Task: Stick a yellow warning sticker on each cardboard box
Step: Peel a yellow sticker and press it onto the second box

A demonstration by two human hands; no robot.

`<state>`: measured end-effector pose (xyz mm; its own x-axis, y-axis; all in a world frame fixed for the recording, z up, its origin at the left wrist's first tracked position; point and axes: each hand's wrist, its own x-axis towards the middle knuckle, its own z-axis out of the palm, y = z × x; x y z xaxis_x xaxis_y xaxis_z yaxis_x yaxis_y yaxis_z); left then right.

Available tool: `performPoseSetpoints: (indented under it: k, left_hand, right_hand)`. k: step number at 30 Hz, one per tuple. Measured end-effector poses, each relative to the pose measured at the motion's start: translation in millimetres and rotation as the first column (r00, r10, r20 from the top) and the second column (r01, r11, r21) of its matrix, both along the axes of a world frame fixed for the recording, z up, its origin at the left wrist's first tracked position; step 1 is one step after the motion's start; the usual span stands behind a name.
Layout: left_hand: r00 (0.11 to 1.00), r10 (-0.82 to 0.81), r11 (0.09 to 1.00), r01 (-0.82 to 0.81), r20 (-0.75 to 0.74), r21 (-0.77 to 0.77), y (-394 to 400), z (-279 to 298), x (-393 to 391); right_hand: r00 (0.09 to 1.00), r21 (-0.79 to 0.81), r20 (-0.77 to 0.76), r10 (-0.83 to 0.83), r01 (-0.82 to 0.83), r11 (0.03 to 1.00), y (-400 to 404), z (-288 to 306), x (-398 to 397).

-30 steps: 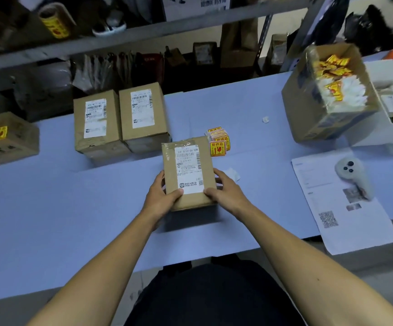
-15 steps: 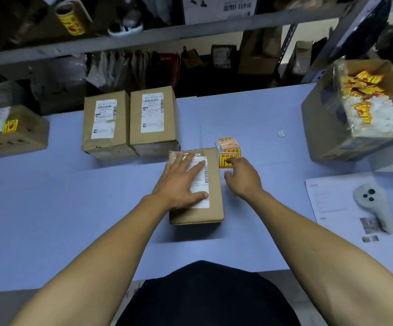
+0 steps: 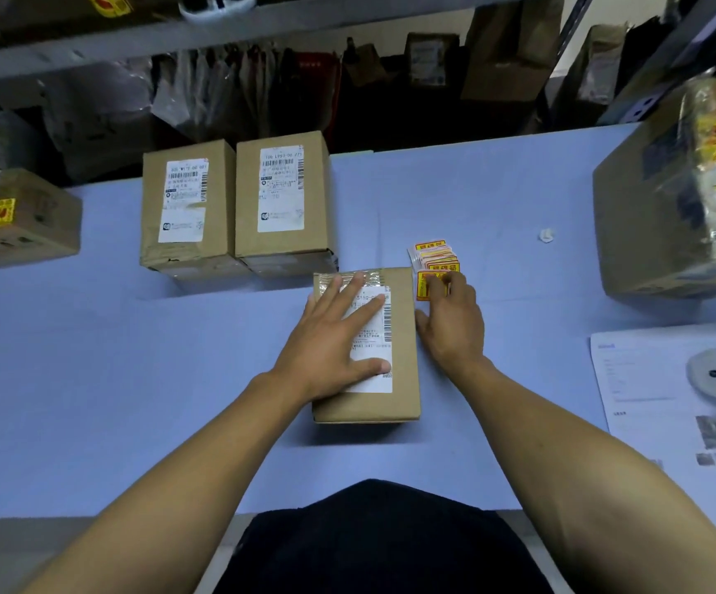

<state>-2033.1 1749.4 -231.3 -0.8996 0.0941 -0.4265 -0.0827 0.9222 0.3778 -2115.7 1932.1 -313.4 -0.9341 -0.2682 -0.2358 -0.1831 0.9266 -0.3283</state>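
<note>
Left hand [image 3: 333,336]: we laid it flat, fingers spread, on the label of the cardboard box [image 3: 403,379], pressing it onto the surface [image 3: 90,379].
Right hand [image 3: 452,321]: just right of that box; our curled fingertips touched the nearest yellow warning sticker [image 3: 424,285]; whether they pinched it, we could not tell.
Sticker pile [image 3: 435,255]: just beyond our right hand.
Two labelled boxes [image 3: 236,203]: beyond our left hand, side by side, touching.
Stickered box [image 3: 17,216]: far off to the left of our left hand.
</note>
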Motion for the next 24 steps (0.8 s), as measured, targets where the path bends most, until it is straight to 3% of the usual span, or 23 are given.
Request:
performPoseSetpoints:
  k: [4,9,24]
  left_hand:
    - [1.0,0.023,1.0,-0.023,0.0,0.021,0.2,-1.9,0.3]
    - [0.999,0.04,0.998,-0.04,0.003,0.048,0.4,-2.8,-0.2]
    - [0.998,0.061,0.997,-0.061,0.0,0.053,3.1,0.9,0.9]
  right_hand:
    - [0.989,-0.013,-0.031,-0.144,0.143,0.99,-7.5,-4.2,-4.6]
    - [0.979,0.027,-0.037,-0.202,0.203,0.979,-14.0,-1.8,-13.0]
    - [0.977,0.048,-0.083,-0.198,0.202,0.978,-8.2,8.2,2.4]
